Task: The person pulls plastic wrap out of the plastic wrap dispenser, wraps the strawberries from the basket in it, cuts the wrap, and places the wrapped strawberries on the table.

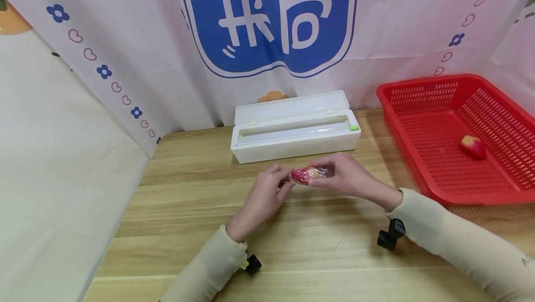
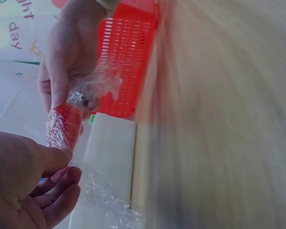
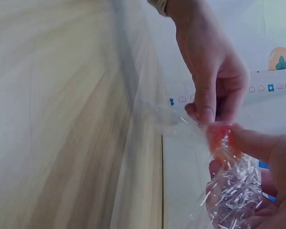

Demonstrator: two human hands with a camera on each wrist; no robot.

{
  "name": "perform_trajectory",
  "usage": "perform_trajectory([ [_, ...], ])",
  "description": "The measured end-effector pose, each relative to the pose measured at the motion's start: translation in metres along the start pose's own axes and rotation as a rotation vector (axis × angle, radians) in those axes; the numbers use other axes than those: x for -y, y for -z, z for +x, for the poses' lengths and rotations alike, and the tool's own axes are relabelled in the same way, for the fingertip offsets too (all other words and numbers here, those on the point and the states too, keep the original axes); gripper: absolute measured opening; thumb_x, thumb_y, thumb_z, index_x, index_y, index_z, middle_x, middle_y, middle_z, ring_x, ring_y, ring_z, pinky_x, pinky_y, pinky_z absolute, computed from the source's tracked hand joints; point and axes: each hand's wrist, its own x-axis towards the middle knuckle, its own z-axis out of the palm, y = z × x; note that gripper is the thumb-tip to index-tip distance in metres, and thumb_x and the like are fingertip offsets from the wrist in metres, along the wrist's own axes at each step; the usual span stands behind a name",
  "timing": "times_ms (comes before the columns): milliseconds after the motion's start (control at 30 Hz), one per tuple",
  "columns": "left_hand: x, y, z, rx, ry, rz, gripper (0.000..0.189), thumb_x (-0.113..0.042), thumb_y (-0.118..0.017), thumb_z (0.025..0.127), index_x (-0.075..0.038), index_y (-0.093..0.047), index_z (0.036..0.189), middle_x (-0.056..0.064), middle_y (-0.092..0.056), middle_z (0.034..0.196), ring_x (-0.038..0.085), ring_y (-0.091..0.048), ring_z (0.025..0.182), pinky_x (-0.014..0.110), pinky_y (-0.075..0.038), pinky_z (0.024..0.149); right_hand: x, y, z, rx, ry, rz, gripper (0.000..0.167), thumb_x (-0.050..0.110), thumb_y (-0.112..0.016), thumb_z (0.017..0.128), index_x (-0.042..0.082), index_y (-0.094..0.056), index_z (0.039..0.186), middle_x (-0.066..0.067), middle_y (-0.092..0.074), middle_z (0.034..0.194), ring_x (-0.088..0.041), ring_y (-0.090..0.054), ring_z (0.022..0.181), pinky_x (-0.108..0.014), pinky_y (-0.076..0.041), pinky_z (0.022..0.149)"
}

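A red-and-yellow fruit, wrapped in clear cling film, is held between both hands above the wooden table. My right hand grips its right end between thumb and fingers, with crinkled film bunched against the palm. At the other end, my left hand pinches the film with thumb and fingertips close against the fruit. A loose tail of film trails past the left fingers. In the right wrist view the left hand is above the fruit's end.
Behind the hands stands a white cling film box with its lid raised and a green piece at its right end. A red plastic basket sits at the right, holding another red-and-yellow fruit. A printed curtain hangs behind the table.
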Motion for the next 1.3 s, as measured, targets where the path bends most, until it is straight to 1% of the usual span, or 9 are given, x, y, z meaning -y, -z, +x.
perform_trajectory([
  [133, -0.003, 0.003, 0.0, -0.017, 0.021, -0.102, 0.034, -0.009, -0.071, 0.09, -0.007, -0.067, 0.124, 0.006, -0.07, 0.1, 0.011, -0.065, 0.082, 0.013, -0.055, 0.072, 0.004, -0.001, -0.003, -0.027, -0.028, 0.057, 0.041, 0.035, -0.081, 0.082, 0.022, -0.073, 0.119, 0.002, -0.075, 0.106, -0.014, -0.06, 0.083, -0.027, -0.052, 0.07],
  [300, -0.004, 0.003, 0.0, -0.047, 0.037, -0.136, 0.03, -0.006, -0.071, 0.088, -0.008, -0.07, 0.118, 0.007, -0.073, 0.103, 0.012, -0.07, 0.085, 0.013, -0.056, 0.076, 0.006, -0.005, -0.007, -0.046, 0.004, 0.161, 0.039, 0.031, -0.083, 0.08, 0.019, -0.074, 0.116, 0.0, -0.076, 0.103, -0.014, -0.061, 0.08, -0.024, -0.055, 0.064],
  [467, -0.005, 0.002, 0.0, -0.079, 0.076, -0.185, 0.029, -0.003, -0.073, 0.086, -0.007, -0.072, 0.115, 0.009, -0.075, 0.103, 0.014, -0.072, 0.085, 0.013, -0.057, 0.075, 0.008, -0.01, -0.008, -0.069, 0.025, 0.177, 0.039, 0.028, -0.084, 0.078, 0.015, -0.075, 0.113, -0.003, -0.076, 0.1, -0.013, -0.062, 0.077, -0.023, -0.055, 0.062],
  [600, -0.005, 0.002, 0.0, -0.079, 0.136, -0.329, 0.034, 0.003, -0.072, 0.085, -0.001, -0.069, 0.119, 0.016, -0.074, 0.109, 0.021, -0.074, 0.092, 0.015, -0.058, 0.078, 0.009, -0.014, -0.008, -0.079, 0.0, 0.194, 0.041, 0.025, -0.085, 0.078, 0.011, -0.073, 0.114, -0.006, -0.076, 0.101, -0.012, -0.065, 0.078, -0.023, -0.057, 0.066],
  [733, -0.004, 0.004, -0.001, -0.026, 0.2, -0.533, 0.044, 0.009, -0.068, 0.084, 0.002, -0.063, 0.127, 0.022, -0.07, 0.117, 0.028, -0.073, 0.101, 0.018, -0.058, 0.082, 0.01, -0.017, -0.008, -0.086, -0.02, 0.205, 0.04, 0.025, -0.085, 0.077, 0.011, -0.073, 0.113, -0.006, -0.075, 0.099, -0.012, -0.067, 0.08, -0.024, -0.058, 0.069],
  [900, -0.002, 0.006, -0.001, 0.033, 0.237, -0.702, 0.045, 0.0, -0.07, 0.086, 0.001, -0.06, 0.13, 0.023, -0.067, 0.123, 0.03, -0.071, 0.107, 0.023, -0.059, 0.085, 0.01, -0.019, -0.008, -0.092, -0.041, 0.215, 0.039, 0.024, -0.086, 0.076, 0.012, -0.074, 0.111, -0.004, -0.074, 0.095, -0.012, -0.066, 0.079, -0.024, -0.058, 0.069],
  [1067, -0.001, 0.003, 0.002, 0.0, 0.232, -0.712, 0.036, -0.015, -0.074, 0.088, 0.0, -0.066, 0.12, 0.02, -0.071, 0.113, 0.027, -0.073, 0.101, 0.025, -0.06, 0.083, 0.01, -0.022, -0.008, -0.104, -0.033, 0.224, 0.04, 0.024, -0.087, 0.074, 0.012, -0.074, 0.11, -0.003, -0.075, 0.095, -0.012, -0.067, 0.078, -0.024, -0.058, 0.069],
  [1200, 0.0, 0.001, 0.003, -0.023, 0.251, -0.703, 0.03, -0.013, -0.075, 0.087, -0.002, -0.069, 0.114, 0.018, -0.073, 0.107, 0.024, -0.073, 0.095, 0.024, -0.06, 0.081, 0.011, -0.022, -0.008, -0.082, -0.014, 0.23, 0.041, 0.024, -0.087, 0.075, 0.012, -0.074, 0.112, -0.004, -0.075, 0.098, -0.012, -0.068, 0.081, -0.024, -0.059, 0.071],
  [1300, 0.003, 0.0, 0.003, -0.03, 0.296, -0.74, 0.028, -0.011, -0.076, 0.086, -0.003, -0.069, 0.112, 0.016, -0.073, 0.107, 0.019, -0.072, 0.093, 0.025, -0.06, 0.082, 0.01, -0.019, -0.008, -0.028, 0.031, 0.222, 0.045, 0.025, -0.085, 0.078, 0.011, -0.071, 0.118, -0.006, -0.075, 0.107, -0.012, -0.07, 0.088, -0.024, -0.06, 0.077],
])
